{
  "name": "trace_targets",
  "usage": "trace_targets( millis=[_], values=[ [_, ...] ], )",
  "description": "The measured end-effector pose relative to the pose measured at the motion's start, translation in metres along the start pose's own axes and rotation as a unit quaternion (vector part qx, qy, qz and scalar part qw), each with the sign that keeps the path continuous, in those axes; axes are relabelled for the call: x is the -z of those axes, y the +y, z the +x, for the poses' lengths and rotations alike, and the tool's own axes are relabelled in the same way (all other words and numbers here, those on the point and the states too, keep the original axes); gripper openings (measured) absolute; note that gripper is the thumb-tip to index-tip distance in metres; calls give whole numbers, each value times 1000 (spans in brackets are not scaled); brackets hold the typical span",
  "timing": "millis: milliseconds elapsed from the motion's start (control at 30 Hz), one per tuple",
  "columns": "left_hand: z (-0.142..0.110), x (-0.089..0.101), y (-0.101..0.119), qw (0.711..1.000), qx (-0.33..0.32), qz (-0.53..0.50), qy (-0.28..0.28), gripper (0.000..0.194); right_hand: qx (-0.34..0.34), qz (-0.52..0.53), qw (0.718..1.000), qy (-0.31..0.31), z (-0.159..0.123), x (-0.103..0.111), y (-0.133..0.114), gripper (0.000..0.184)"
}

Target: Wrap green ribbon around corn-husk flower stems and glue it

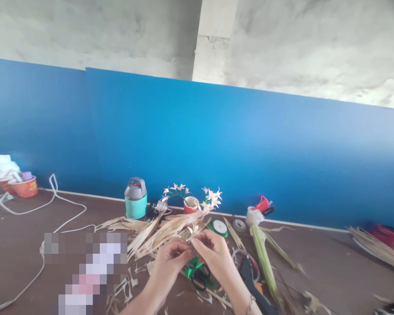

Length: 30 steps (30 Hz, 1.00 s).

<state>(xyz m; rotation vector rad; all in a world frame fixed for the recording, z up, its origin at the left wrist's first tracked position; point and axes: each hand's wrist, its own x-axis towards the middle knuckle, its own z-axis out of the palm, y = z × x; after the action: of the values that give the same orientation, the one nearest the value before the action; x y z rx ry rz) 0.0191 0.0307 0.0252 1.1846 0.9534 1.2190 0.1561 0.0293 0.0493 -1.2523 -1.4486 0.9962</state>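
Observation:
Between my fingertips, in the head view, is a small cream-coloured flower point(193, 230) that looks made of dried corn husk. My left hand point(170, 259) pinches low at its base, where the stem is mostly hidden by fingers. Thumb and fingers of my right hand point(215, 251) close on the same flower from the other side. Below the hands lie black-handled scissors point(200, 280) and a bright green ribbon or tape point(193, 264). Dried corn husks point(170, 229) are heaped just beyond.
Behind the husks, a paper cup point(191, 204) holds stems of similar flowers. A teal flask point(135, 203), a green tape roll point(219, 227) and a corn cob in husk point(264, 258) stand or lie around. A black glue gun point(249, 275) is beside my right wrist. White cable point(68, 205) runs left.

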Motion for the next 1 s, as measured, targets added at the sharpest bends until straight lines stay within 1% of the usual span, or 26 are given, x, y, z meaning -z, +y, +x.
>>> trace_targets(
  millis=[100, 167, 300, 433, 600, 733, 933, 1000],
  values=[
    [2, 2, -4, 999, -30, 20, 4, 15, 3, 0, 1000, 0, 0, 0, 0, 22],
    [2, 3, -7, 999, -39, 23, 6, 15, 3, 2, 1000, 1, 0, 0, -1, 22],
    [2, 4, -10, 1000, -26, 13, 8, 17, 5, 5, 1000, -2, 0, 0, 0, 24],
    [3, 4, -9, 999, -30, 16, 2, 16, 7, 9, 1000, -1, 1, 0, 2, 25],
    [1, 3, -3, 1000, -26, 9, 1, 17, 2, 6, 1000, -3, 0, 1, 2, 25],
    [-1, 2, 2, 1000, -6, 7, 3, 22, -14, 1, 1000, -11, -1, 4, 0, 23],
    [2, 3, -2, 1000, -13, 20, 7, 21, 12, -40, 999, 24, 2, 10, 0, 20],
    [1, 3, -1, 1000, -6, 17, 1, 19, 7, -30, 999, 24, 2, 11, -1, 18]
  ],
)
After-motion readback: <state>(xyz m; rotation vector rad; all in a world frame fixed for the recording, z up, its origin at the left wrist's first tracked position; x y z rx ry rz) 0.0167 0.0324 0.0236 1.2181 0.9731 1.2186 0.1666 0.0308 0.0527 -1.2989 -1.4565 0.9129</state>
